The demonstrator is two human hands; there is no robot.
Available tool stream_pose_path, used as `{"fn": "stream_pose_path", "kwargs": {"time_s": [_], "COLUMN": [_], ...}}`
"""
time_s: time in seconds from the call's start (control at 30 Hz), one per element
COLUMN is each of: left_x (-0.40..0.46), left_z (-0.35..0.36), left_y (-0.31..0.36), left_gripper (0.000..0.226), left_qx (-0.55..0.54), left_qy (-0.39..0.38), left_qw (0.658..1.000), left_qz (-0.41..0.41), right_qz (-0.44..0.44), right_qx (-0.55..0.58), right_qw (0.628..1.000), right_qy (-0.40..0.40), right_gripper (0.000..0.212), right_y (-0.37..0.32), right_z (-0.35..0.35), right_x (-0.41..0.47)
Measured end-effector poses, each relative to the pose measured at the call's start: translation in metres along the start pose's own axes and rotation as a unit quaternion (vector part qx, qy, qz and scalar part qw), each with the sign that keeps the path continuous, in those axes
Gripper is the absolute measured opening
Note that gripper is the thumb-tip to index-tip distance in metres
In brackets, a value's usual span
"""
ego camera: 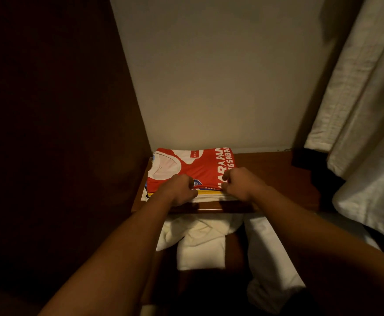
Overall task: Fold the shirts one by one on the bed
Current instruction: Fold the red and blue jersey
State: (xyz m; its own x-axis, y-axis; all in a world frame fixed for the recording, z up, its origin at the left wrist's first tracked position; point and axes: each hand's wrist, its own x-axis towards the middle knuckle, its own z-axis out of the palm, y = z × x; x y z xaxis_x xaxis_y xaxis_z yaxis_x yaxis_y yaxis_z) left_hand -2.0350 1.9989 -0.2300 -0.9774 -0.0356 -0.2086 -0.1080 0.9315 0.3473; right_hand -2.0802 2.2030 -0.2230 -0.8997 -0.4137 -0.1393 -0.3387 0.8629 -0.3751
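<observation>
Shirts are stacked in a folded pile on a wooden shelf (pixel 266 169) set against a pale wall, with the red and white shirt (pixel 200 169) on top and a yellow edge and white layers showing beneath it at the near side. The left hand (pixel 179 190) is curled over the pile's near edge, fingers pinched on the red shirt's front fold; the right hand (pixel 241 183) is likewise clamped on the stack's near edge just beside it. Judged from this, the pile is being either taken up or set down as one. To do it well, the whole stack should be gripped from below and above together, kept level, and moved squarely so that the lower layers are not dragged out of line. White cloth (pixel 197 242) hangs below the shelf, and a pale curtain (pixel 357 110) hangs at the right.
</observation>
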Motion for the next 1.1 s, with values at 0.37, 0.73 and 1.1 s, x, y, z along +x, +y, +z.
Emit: {"fn": "stream_pose_path", "kwargs": {"time_s": [0.37,0.73,1.1], "left_x": [-0.14,-0.32,-0.481], "left_z": [-0.192,-0.343,-0.336], "left_y": [0.093,0.148,0.116], "left_gripper": [0.025,0.016,0.017], "left_qx": [0.013,-0.075,-0.103], "left_qy": [-0.028,-0.036,0.015], "left_qw": [0.999,0.997,0.982], "left_qz": [0.009,0.002,-0.155], "right_qz": [0.016,-0.027,-0.148], "right_qx": [-0.003,-0.027,-0.101], "right_qw": [0.998,0.996,0.973], "right_qy": [-0.061,-0.082,-0.144], "right_gripper": [0.033,0.025,0.032], "right_y": [-0.108,-0.239,-0.317], "right_z": [-0.174,-0.317,-0.314], "right_x": [-0.128,-0.279,-0.378]}}
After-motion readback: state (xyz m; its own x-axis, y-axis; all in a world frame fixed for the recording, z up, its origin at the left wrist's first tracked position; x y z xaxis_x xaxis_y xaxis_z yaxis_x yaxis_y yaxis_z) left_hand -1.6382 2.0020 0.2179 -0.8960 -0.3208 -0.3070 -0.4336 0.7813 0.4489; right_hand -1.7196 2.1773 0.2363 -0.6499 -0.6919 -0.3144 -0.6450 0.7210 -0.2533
